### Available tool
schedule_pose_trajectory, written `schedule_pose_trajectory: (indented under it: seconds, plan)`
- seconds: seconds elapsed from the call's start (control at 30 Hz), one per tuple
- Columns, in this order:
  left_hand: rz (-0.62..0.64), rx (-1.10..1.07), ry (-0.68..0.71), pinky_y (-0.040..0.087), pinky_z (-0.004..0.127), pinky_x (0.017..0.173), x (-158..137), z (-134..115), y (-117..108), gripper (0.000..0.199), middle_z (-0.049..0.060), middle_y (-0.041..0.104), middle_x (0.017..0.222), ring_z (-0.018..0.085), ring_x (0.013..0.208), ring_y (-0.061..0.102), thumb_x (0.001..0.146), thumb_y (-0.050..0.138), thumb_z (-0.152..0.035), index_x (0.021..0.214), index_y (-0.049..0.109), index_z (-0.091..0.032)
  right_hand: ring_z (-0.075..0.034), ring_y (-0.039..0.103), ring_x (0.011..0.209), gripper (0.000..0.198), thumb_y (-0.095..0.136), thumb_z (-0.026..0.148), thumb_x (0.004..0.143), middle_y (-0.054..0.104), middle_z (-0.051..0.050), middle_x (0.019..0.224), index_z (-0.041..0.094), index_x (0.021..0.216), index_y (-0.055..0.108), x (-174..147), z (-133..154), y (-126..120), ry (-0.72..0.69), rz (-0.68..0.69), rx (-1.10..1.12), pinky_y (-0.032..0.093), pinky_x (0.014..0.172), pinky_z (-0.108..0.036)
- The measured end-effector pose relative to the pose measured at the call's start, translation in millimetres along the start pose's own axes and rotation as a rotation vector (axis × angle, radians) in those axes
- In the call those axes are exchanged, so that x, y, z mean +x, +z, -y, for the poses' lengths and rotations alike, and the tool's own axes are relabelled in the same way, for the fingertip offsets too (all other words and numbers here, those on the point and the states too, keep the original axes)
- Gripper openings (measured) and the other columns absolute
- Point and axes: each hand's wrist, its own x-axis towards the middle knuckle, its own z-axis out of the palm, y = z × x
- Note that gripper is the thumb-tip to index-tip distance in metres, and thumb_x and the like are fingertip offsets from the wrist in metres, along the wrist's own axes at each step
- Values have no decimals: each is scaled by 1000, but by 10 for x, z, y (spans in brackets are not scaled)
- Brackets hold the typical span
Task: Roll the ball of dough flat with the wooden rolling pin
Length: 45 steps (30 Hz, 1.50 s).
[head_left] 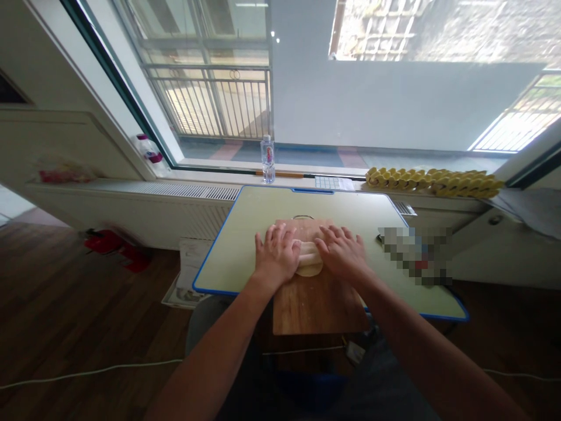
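On a wooden cutting board (313, 310) lies a flat, round piece of pale dough (309, 270). A pale cylinder, which looks like a rolling pin (309, 252), spans the dough from left to right. Its ends are hidden under my palms. My left hand (277, 254) rests palm down at the left end, fingers stretched out and pointing away from me. At the right end my right hand (342, 250) lies the same way, its fingers spread. Neither hand is wrapped round the cylinder. The board's metal handle (303, 217) shows beyond my fingers.
The board overhangs the near edge of a pale, blue-edged table (228, 245). A pixelated item (414, 254) lies at the table's right. On the windowsill stand a water bottle (267, 161) and yellow egg trays (432, 182). A red fire extinguisher (116, 248) lies on the left.
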Motion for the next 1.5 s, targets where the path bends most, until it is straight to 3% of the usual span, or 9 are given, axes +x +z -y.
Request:
schedule_pose_trajectory:
  seconds: [0.17, 0.33, 0.43, 0.57, 0.7, 0.83, 1.07, 1.37, 1.5]
  plan:
    - [-69, 18, -11, 28, 62, 123, 431, 135, -10, 38, 9, 65, 145, 30, 135, 54, 106, 40, -41, 129, 69, -28, -34, 44, 144, 59, 32, 52, 104, 47, -7, 165, 31, 156, 49, 388, 59, -41, -29, 21, 43, 35, 116, -61]
    - [-127, 24, -42, 30, 56, 120, 632, 163, -28, 35, 12, 68, 135, 30, 127, 57, 105, 41, -37, 120, 70, -24, -36, 47, 141, 60, 40, 52, 100, 53, -11, 158, 29, 154, 52, 578, 72, -43, -21, 49, 80, 37, 113, -62]
    - [-147, 24, -22, 30, 54, 119, 541, 130, -48, 36, 12, 70, 131, 30, 125, 58, 106, 39, -38, 116, 71, -24, -34, 47, 141, 59, 36, 52, 102, 53, -10, 159, 29, 153, 53, 512, 73, -35, -14, 15, 83, 37, 114, -61]
    - [-153, 3, 8, 30, 53, 119, 202, 52, -53, 38, 11, 70, 132, 29, 124, 58, 108, 35, -38, 116, 70, -25, -34, 43, 145, 59, 30, 52, 105, 48, -7, 164, 29, 155, 52, 223, 56, -7, -16, -28, 48, 35, 116, -61]
    - [-142, 1, 45, 25, 57, 124, -157, 0, -24, 42, 9, 65, 145, 31, 137, 51, 108, 34, -40, 129, 68, -26, -37, 37, 150, 58, 26, 47, 107, 45, -7, 166, 30, 157, 51, -101, 49, 37, -23, -70, -35, 29, 119, -62]
    - [-125, 15, 15, 18, 65, 127, -254, -8, 1, 46, 9, 60, 153, 33, 146, 44, 108, 33, -42, 137, 65, -27, -37, 35, 151, 60, 27, 53, 108, 47, -9, 164, 27, 157, 51, -259, 74, 85, 13, -142, -35, 20, 122, -65]
    - [-130, 23, -39, 21, 70, 125, 24, -76, 56, 42, 10, 62, 151, 33, 144, 46, 107, 35, -36, 135, 66, -27, -39, 37, 149, 63, 28, 61, 108, 51, -10, 162, 28, 152, 56, -214, 103, 113, 28, -163, -12, 19, 120, -69]
    - [30, -27, -49, 34, 65, 119, 670, 3, 57, 39, 9, 62, 148, 31, 137, 50, 103, 41, -38, 131, 66, -28, -34, 47, 139, 62, 35, 64, 103, 59, -12, 152, 27, 146, 60, 395, 67, -10, 46, -66, 115, 31, 116, -63]
    - [70, -29, -52, 36, 62, 116, 848, 14, 69, 40, 11, 62, 146, 32, 134, 53, 103, 40, -38, 130, 67, -27, -35, 48, 138, 63, 35, 65, 103, 59, -14, 151, 26, 145, 60, 524, 43, -5, 70, -41, 137, 33, 114, -62]
